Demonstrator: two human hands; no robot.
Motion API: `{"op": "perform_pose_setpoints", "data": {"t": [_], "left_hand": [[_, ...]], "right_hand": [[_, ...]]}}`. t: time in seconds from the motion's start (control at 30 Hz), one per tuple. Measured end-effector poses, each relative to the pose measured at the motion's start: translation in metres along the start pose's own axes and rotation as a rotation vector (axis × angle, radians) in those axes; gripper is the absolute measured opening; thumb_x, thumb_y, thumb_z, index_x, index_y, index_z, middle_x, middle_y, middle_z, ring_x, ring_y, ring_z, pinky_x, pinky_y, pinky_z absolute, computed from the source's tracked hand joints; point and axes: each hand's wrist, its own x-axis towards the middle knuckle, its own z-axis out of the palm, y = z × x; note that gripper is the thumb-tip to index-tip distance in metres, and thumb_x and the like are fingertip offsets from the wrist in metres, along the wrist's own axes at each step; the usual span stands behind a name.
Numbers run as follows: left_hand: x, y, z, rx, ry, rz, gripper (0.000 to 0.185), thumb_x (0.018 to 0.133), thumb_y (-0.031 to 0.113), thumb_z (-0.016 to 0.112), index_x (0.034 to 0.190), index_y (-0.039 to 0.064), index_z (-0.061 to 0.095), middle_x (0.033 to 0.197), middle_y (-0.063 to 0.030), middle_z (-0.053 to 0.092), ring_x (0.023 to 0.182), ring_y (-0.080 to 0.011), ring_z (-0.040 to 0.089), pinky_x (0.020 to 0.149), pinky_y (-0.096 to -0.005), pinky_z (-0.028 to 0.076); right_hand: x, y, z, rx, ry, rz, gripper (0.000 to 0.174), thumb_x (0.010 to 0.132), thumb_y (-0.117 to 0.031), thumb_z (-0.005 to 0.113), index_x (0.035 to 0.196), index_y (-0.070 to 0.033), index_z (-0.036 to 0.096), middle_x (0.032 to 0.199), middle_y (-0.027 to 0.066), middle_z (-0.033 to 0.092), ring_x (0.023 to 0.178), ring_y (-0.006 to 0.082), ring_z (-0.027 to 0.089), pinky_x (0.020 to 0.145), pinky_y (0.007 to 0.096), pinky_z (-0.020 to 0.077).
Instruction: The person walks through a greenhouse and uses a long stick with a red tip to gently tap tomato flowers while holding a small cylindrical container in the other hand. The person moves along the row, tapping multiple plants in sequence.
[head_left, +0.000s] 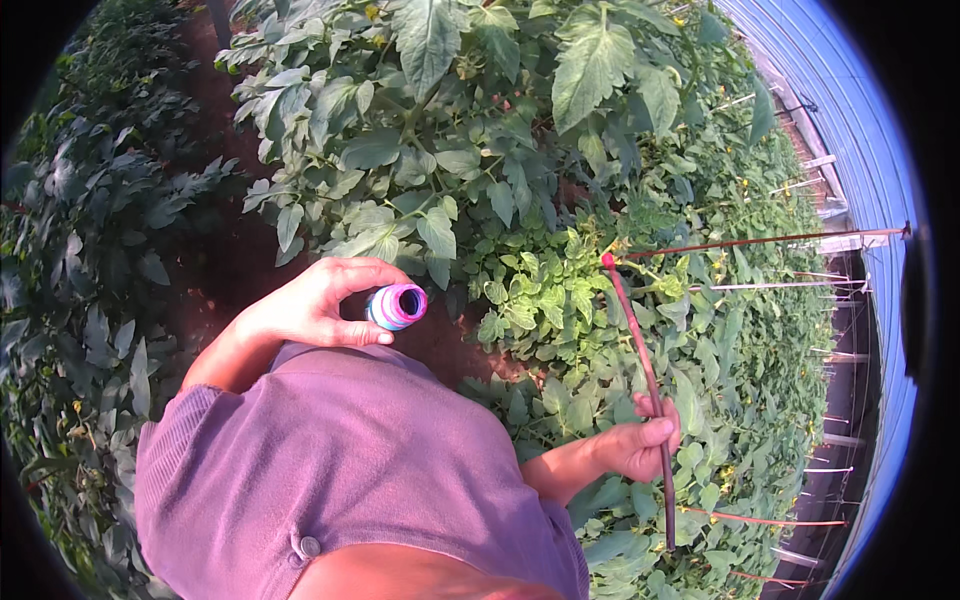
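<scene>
My left hand (337, 304) holds a small open-mouthed bottle (397, 306), its thumb and fingers around the sides. Pink and blue colour marks the bottle's rim and neck. My right hand (649, 441) grips a thin reddish-brown stick (636, 337) near its lower part. The stick's bright red tip is up beside a small yellow tomato flower (618, 246). Light green young tomato leaves (551, 296) lie just left of that tip. Whether the tip touches the flower, I cannot tell.
Tall tomato plants (427, 165) stand ahead, with another leafy row (82, 225) at the left. A bare soil path (217, 262) runs between them. Taut strings (780, 285) cross the foliage at the right, beside blue-white greenhouse sheeting (855, 97).
</scene>
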Motion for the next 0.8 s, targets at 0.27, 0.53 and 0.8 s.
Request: {"op": "perform_pose_setpoints", "data": {"t": [0.27, 0.53, 0.8], "left_hand": [[0.022, -0.029, -0.058, -0.051, -0.023, 0.223, 0.053, 0.081, 0.028, 0.079, 0.123, 0.001, 0.059, 0.115, -0.0172, 0.065, 0.109, -0.0327, 0.063, 0.096, -0.0413, 0.048], [0.021, -0.048, -0.146, -0.018, -0.062, 0.222, 0.052, 0.078, 0.025, 0.081, 0.121, 0.001, 0.061, 0.113, -0.0163, 0.066, 0.106, -0.0315, 0.064, 0.094, -0.0403, 0.050], [0.026, -0.070, -0.180, -0.049, -0.090, 0.245, 0.054, 0.076, 0.023, 0.083, 0.120, 0.000, 0.061, 0.115, -0.0163, 0.065, 0.106, -0.0313, 0.064, 0.094, -0.0395, 0.050]], "right_hand": [[0.027, -0.033, 0.016, 0.664, 0.282, 0.097, 0.037, 0.101, -0.033, 0.047, 0.103, 0.002, 0.061, 0.081, 0.0111, 0.058, 0.062, 0.0204, 0.051, 0.050, 0.0273, 0.0452], [0.054, -0.092, 0.148, 0.336, -0.050, -0.248, 0.030, 0.097, -0.013, 0.043, 0.111, 0.010, 0.057, 0.082, 0.0245, 0.061, 0.059, 0.0298, 0.061, 0.046, 0.0303, 0.0506], [0.072, -0.126, 0.219, 0.213, -0.200, -0.327, 0.031, 0.100, -0.018, 0.048, 0.103, 0.012, 0.057, 0.083, 0.0256, 0.067, 0.064, 0.0287, 0.062, 0.054, 0.0354, 0.0521]]}}
